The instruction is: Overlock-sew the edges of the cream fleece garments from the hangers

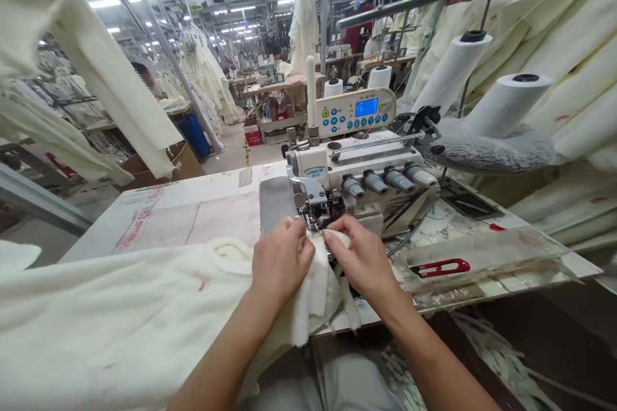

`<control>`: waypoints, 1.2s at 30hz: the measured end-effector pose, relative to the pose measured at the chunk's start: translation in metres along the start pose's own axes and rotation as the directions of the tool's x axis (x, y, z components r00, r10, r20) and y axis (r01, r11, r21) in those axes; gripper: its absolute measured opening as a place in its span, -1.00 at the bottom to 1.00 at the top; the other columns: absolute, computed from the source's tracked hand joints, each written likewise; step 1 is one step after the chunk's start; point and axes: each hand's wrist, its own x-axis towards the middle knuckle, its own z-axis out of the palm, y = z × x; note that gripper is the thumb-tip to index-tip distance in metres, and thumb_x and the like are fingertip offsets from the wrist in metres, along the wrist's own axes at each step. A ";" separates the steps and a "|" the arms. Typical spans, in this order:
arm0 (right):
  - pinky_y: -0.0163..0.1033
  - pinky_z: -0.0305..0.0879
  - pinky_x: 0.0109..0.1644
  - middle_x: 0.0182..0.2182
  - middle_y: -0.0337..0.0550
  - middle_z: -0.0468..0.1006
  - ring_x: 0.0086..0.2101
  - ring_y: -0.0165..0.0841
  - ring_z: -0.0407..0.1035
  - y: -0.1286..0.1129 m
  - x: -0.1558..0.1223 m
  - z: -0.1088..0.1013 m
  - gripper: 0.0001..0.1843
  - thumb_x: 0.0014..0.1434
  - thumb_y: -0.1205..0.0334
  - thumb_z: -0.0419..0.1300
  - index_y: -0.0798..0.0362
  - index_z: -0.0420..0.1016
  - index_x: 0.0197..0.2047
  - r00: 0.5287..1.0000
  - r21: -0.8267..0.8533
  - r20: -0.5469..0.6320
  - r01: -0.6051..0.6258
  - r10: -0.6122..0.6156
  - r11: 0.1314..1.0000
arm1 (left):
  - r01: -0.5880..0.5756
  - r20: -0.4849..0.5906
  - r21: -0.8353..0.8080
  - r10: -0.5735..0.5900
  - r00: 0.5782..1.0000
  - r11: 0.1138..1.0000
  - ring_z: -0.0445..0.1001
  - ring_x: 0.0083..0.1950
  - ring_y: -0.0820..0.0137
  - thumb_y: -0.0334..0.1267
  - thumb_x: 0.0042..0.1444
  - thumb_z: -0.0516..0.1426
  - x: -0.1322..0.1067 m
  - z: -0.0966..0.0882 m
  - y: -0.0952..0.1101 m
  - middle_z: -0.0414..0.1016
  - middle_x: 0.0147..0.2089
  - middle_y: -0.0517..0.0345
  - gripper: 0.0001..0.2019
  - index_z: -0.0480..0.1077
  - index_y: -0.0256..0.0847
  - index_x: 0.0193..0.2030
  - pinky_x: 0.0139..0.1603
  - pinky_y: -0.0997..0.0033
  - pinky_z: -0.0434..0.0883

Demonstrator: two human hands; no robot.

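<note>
On the white sewing table [193,205], both hands fed cream fabric [120,308] to the overlock machine [366,170].

And the fabric was big: it sprawled across the table's near left side, bunched up at the machine's front and drooped over the table edge between the forearms. The machine sat at the middle of the table (its blue-lit control panel [359,112] standing just behind it), with two white thread cones [506,103] off to its right. The left hand [279,260] lay on the bunched cloth, fingers curled and pinching its edge right at the presser foot [315,212]. The right hand [364,260] pinched the same edge just beside it, fingertips closed on the cloth. Red thread snips [441,268] lay on the table right of that hand.
</note>
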 end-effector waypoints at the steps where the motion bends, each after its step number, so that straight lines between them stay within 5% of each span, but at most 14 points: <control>1: -0.35 0.06 -0.42 -0.47 -0.35 0.48 -0.55 -0.42 0.27 0.001 -0.001 0.001 -0.89 0.16 0.17 0.07 0.00 0.33 -0.34 1.000 -0.013 -0.014 0.009 -0.009 1.000 | -0.006 -0.011 0.006 0.006 1.000 1.000 0.29 -0.41 0.41 -0.29 0.12 -0.04 0.000 0.001 0.001 0.29 -0.36 0.27 -0.92 0.21 -0.11 -0.38 -0.46 0.42 0.01; 8: -0.32 0.10 -0.37 -0.42 -0.28 0.50 -0.42 -0.32 0.39 0.008 -0.002 0.011 -0.92 0.21 0.20 0.03 0.00 0.27 -0.30 0.988 -0.077 -0.123 0.080 -0.090 0.994 | -0.032 -0.096 0.017 0.033 0.995 0.999 0.27 -0.26 0.35 -0.34 0.08 0.00 0.002 0.003 0.002 0.26 -0.37 0.19 -0.89 0.23 -0.16 -0.45 -0.24 0.37 0.16; 29: -0.26 0.14 -0.38 -0.38 -0.11 0.51 -0.39 -0.21 0.43 0.004 -0.005 0.017 -0.88 0.27 0.24 -0.04 0.06 0.28 -0.20 0.963 -0.216 -0.226 0.096 -0.145 0.972 | -0.039 -0.060 0.053 0.042 0.997 0.998 0.31 -0.21 0.25 -0.31 0.17 -0.08 0.002 0.002 0.002 0.31 -0.31 0.08 -0.85 0.28 -0.19 -0.32 -0.18 0.26 0.21; 34: -0.21 0.25 -0.15 -0.16 0.04 0.40 -0.19 -0.21 0.34 0.026 -0.035 0.010 -0.65 0.19 0.03 0.13 0.10 0.28 -0.07 0.846 -0.107 -0.484 0.196 -0.224 0.975 | -0.115 0.032 -0.092 0.118 0.992 0.989 0.31 -0.15 0.27 -0.27 0.24 -0.16 0.000 -0.011 -0.010 0.34 -0.24 0.07 -0.76 0.29 -0.19 -0.27 -0.14 0.24 0.23; 36: -0.20 0.22 -0.11 -0.25 -0.02 0.41 -0.20 -0.22 0.30 0.034 -0.043 0.016 -0.66 0.17 -0.04 0.12 0.09 0.38 -0.23 0.912 0.027 -0.375 0.186 -0.162 0.982 | -0.110 0.057 -0.180 0.122 0.991 0.977 0.33 -0.15 0.29 -0.28 0.23 -0.13 0.001 -0.015 -0.015 0.36 -0.24 0.09 -0.78 0.31 -0.19 -0.28 -0.14 0.26 0.23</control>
